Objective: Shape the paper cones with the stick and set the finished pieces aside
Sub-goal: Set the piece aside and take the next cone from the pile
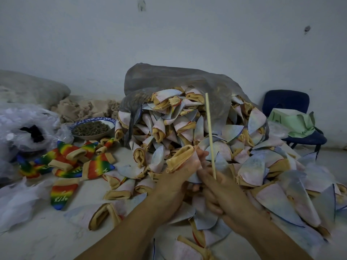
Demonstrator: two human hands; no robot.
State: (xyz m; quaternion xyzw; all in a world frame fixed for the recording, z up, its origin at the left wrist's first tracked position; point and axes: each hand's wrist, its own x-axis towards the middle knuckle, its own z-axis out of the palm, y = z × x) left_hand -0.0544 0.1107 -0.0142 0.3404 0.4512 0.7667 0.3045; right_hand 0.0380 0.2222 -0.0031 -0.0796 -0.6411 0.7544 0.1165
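Left hand [175,178] grips one cone [180,158] just in front of the pile [187,121], with its tan open end facing up-left. Right hand [225,192] is curled round the lower end of the stick [210,136]. The stick is near upright with its top in front of the pile, not in the cone. The hands are close together, probably touching; the contact is hard to see. The step looks like loading the stick into the cone. To do it well, tip the stick down and feed the end through the tan mouth. Run it to the point and press out gently so the tip forms without tearing. The left hand should hold the cone's body loosely and not crush it. Then drop the piece left of the pile with the rainbow pieces [75,160], which are likely the finished ones. The pale cones in the pile probably all need doing, so the task looks far from done. The pile spills out of a grey bag [169,77] behind it. Pale dusty floor [47,235] lies left of the pile, with loose cones on it. A bowl [93,128] of dark bits sits left of the pile, with clear plastic [22,124] further left. A blue chair [287,102] with a green bag [293,121] on it stands right of the pile. A bare whitish wall [169,34] is behind the pile.
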